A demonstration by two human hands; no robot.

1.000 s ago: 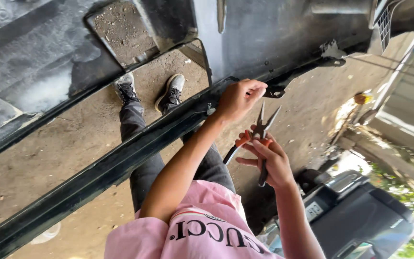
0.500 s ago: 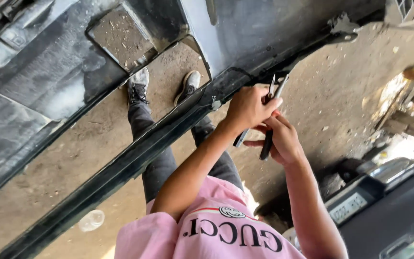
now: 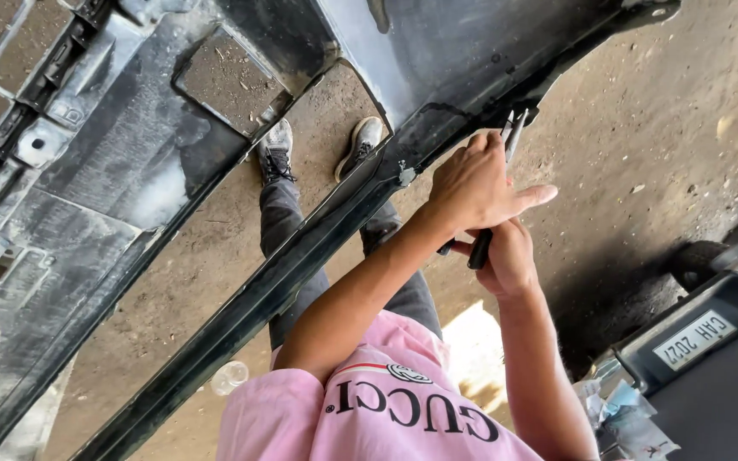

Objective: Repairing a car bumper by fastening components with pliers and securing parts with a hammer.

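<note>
A large black car bumper [image 3: 130,171] stands on its edge in front of me, its inner side facing me. My left hand [image 3: 471,183] grips the bumper's lower rail [image 3: 301,265] near a small clip, thumb stretched out to the right. Just below it, my right hand [image 3: 510,260] is closed on the black handles of a pair of pliers [image 3: 478,252]. The metal jaws [image 3: 512,128] stick out past my left hand and touch the bumper's edge. My left hand hides the middle of the pliers.
My legs and grey shoes [image 3: 277,145] stand on bare dirt ground [image 3: 642,128] behind the bumper. A dark vehicle with a licence plate [image 3: 694,337] and a tyre [image 3: 694,260] sit at the lower right. A clear plastic cup [image 3: 231,376] lies on the ground.
The pliers, held open and away from the bumper a second ago, have moved up to its edge with the handles squeezed together. My two hands have come close together.
</note>
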